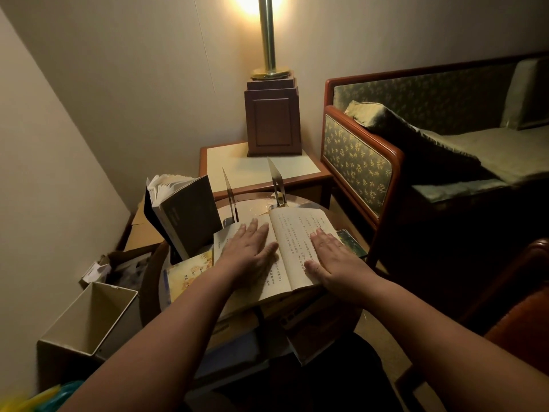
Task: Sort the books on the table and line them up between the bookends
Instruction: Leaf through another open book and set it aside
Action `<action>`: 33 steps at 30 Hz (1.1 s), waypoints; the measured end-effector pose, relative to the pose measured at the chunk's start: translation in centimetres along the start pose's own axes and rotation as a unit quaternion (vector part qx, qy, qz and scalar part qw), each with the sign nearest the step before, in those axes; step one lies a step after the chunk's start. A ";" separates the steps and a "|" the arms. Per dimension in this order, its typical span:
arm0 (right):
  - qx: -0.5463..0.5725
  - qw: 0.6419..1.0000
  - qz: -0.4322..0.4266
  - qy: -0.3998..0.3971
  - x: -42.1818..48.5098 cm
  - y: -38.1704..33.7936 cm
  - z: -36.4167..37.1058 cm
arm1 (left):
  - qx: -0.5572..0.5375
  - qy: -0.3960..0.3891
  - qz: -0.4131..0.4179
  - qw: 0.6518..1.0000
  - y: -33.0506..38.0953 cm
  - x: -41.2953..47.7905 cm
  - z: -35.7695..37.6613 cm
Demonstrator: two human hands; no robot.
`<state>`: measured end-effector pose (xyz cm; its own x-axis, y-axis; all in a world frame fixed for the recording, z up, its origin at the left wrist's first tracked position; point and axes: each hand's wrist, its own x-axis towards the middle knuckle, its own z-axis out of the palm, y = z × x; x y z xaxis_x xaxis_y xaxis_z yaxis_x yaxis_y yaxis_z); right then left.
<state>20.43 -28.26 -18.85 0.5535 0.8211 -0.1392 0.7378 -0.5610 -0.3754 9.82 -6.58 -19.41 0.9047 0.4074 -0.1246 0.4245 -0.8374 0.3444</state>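
**Q:** What lies under the palms?

**A:** An open book (292,245), its cream pages printed in vertical columns, flat atop a stack at the middle of the round table (150,281). The left hand (249,248) presses the left page and the right hand (332,257) the right. Fingers on both are straight and slightly spread.

**Q:** And the bookends?

**A:** The left bookend (230,194) and right bookend (276,182), thin shiny metal, stand upright just beyond the book. A dark paperback (184,212) leans to their left, pages fanned, with a yellow floral book (190,272) flat before it.

**Q:** Beyond?

**A:** A brass lamp (266,34) on a wooden block glows on a side table (297,169), and a leaf-patterned sofa (416,93) is at right.
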 end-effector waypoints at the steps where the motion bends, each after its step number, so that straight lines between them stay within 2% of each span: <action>1: -0.007 1.000 0.000 0.004 0.0 0.0 0.1 | -0.007 0.008 -0.010 1.000 -0.7 0.2 -0.2; 5: -0.024 1.000 -0.002 0.008 0.1 -0.2 0.2 | -0.019 0.022 -0.025 0.999 -2.7 1.1 -1.0; 12: -0.042 0.999 0.007 0.006 0.7 -0.2 0.5 | -0.075 -0.001 -0.102 0.992 -5.0 1.2 -2.7; 15: -0.045 0.999 0.002 0.012 0.8 -0.1 0.5 | -0.123 -0.015 -0.095 0.988 -5.9 1.1 -4.2; 18: -0.044 0.999 -0.011 0.012 0.8 -0.1 0.4 | -0.111 -0.020 -0.067 0.991 -6.4 1.0 -5.9; 20: -0.045 0.999 -0.015 0.014 0.9 -0.1 0.4 | -0.157 -0.016 -0.050 0.986 -6.3 0.4 -7.3; 25: -0.040 0.999 -0.014 0.017 0.9 -0.2 0.5 | -0.341 0.057 -0.033 0.938 -5.7 -1.0 -10.9; 28: -0.017 1.000 -0.019 0.009 1.1 -0.4 0.7 | -0.414 0.103 -0.043 0.903 -5.1 -1.4 -12.2; 31: 0.004 0.999 -0.026 0.019 1.2 -0.5 0.8 | -0.459 0.109 -0.061 0.879 -3.9 -1.3 -12.3; 33: 0.016 0.999 -0.031 0.024 1.1 -0.7 0.6 | -0.508 0.108 -0.075 0.851 -3.5 -1.2 -12.1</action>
<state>20.35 -26.87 -19.28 0.5257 0.8476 -0.0720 0.7584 -0.5054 -0.4115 6.77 0.30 -9.17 0.7687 0.6316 -0.1010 0.1844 -0.0675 0.9805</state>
